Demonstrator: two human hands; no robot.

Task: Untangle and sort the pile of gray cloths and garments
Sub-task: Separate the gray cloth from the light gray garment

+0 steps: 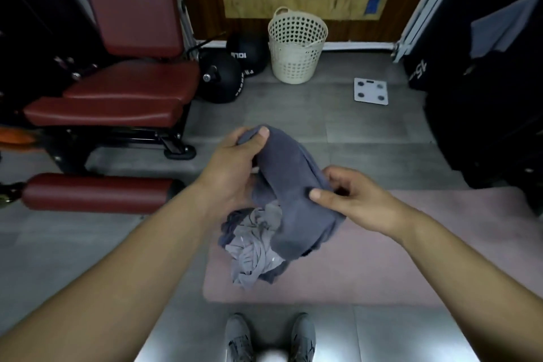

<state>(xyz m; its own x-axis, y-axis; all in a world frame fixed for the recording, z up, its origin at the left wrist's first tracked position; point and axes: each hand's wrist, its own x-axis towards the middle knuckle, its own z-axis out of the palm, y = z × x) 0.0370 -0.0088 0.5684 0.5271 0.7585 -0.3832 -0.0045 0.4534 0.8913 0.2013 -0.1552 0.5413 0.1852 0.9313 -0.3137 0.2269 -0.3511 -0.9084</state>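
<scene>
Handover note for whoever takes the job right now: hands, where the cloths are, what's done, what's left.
Left hand: grips the top end of the dark gray cloth.
Right hand: pinches the same cloth lower down, on its side.
Lighter gray garment: bunched under the dark cloth and tangled with it, over the pink mat.
Done: nothing is visibly separated or sorted. The cream basket stands by the far wall, and I cannot tell what is in it.
Left: pull the two pieces apart, then sort each.

Gray tiled floor [293, 114] here, pale pink mat [367, 273] laid on it, plus a cream perforated plastic basket [295, 50], white square scale [370, 91] and black medicine balls [220, 76].
</scene>
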